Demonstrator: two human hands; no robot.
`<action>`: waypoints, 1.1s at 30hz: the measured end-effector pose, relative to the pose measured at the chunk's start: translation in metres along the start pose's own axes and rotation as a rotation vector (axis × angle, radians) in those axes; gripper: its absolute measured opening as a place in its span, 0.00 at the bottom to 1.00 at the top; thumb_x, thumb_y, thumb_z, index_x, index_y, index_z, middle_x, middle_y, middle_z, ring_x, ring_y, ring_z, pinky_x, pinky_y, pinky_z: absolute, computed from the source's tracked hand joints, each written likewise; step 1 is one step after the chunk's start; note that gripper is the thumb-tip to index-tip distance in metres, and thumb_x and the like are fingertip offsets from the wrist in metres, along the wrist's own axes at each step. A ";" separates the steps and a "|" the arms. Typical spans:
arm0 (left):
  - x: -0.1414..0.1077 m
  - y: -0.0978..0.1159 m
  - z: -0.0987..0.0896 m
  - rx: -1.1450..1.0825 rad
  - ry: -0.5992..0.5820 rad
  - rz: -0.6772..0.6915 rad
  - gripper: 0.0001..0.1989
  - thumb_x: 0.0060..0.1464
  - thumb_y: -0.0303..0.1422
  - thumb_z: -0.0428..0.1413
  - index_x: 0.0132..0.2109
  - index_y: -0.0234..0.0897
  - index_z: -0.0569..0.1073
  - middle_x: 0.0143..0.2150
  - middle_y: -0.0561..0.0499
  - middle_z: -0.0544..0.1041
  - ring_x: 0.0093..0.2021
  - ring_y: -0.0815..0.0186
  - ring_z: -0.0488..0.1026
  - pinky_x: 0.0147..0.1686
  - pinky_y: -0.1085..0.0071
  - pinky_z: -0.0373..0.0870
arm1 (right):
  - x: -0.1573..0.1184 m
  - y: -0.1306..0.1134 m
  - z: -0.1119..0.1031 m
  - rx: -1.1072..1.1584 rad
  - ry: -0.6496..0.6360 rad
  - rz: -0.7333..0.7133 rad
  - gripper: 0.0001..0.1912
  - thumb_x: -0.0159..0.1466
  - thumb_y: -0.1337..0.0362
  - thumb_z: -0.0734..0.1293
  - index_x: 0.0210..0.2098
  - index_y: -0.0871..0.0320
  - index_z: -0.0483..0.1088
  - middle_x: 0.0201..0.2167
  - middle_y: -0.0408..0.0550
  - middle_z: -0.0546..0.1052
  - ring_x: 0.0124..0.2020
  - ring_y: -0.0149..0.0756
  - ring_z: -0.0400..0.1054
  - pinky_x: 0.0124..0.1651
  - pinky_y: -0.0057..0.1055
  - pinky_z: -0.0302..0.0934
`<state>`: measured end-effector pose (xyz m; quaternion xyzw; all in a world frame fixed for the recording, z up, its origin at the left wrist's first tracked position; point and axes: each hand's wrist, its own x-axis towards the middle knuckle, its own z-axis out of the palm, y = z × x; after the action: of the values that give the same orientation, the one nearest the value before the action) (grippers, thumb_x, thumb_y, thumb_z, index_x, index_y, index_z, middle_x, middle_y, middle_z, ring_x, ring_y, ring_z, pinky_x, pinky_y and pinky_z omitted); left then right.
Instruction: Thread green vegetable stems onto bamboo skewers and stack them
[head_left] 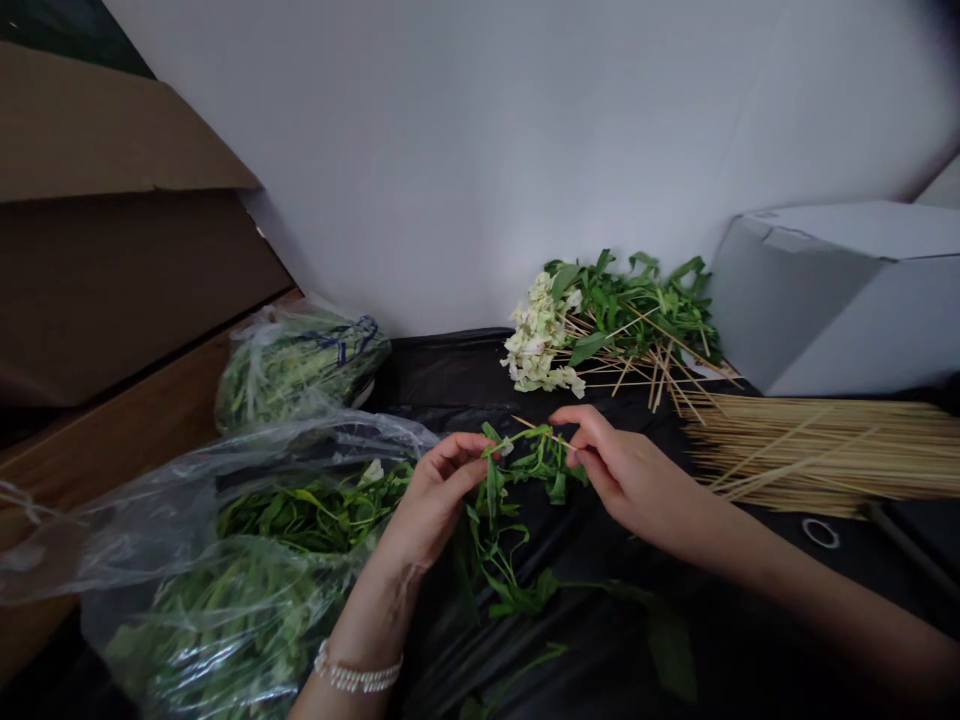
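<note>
My left hand [442, 485] pinches a leafy green stem [517, 437] between thumb and fingers. Opposite it, my right hand [611, 465] is closed on a thin wooden skewer [541, 430], its pointed end toward the left. The skewer meets or crosses the stem; whether it pierces it, I cannot tell. Loose green leaves [517, 590] lie below on the black plastic sheet [600, 660]. Behind my hands, a pile of skewered greens [637, 300] rests against the wall, with pale ruffled leaves [541, 335] at its left end.
Many bare skewers [810, 450] lie at the right, near a metal ring [820, 533]. A white box [840, 300] stands behind them. Clear plastic bags of greens [300, 365] sit at the left, one open with loose leaves [315, 510]. A cardboard box [127, 290] is at far left.
</note>
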<state>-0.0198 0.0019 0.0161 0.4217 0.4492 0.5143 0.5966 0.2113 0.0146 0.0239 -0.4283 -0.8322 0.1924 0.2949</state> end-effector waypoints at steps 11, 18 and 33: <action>-0.002 -0.003 0.002 0.216 -0.110 0.053 0.09 0.48 0.33 0.65 0.37 0.36 0.77 0.31 0.52 0.76 0.31 0.69 0.70 0.34 0.74 0.65 | 0.005 -0.011 -0.005 0.208 -0.004 0.091 0.07 0.66 0.59 0.63 0.36 0.56 0.68 0.27 0.40 0.72 0.25 0.29 0.62 0.28 0.27 0.55; -0.005 -0.001 0.001 0.555 0.129 0.403 0.12 0.55 0.30 0.55 0.45 0.41 0.78 0.43 0.49 0.73 0.44 0.61 0.69 0.45 0.68 0.64 | 0.005 -0.009 -0.006 0.131 0.044 0.049 0.10 0.69 0.61 0.60 0.35 0.56 0.69 0.28 0.43 0.73 0.28 0.30 0.64 0.30 0.28 0.55; -0.009 -0.024 0.024 0.601 -0.001 0.460 0.05 0.50 0.34 0.65 0.35 0.38 0.81 0.34 0.49 0.82 0.36 0.62 0.76 0.42 0.67 0.69 | -0.002 -0.018 0.012 0.128 0.013 -0.029 0.06 0.68 0.66 0.62 0.35 0.56 0.68 0.30 0.43 0.71 0.31 0.31 0.64 0.33 0.28 0.54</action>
<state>0.0082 -0.0108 -0.0002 0.6683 0.4731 0.4798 0.3153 0.1934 0.0021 0.0244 -0.3979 -0.8223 0.2383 0.3298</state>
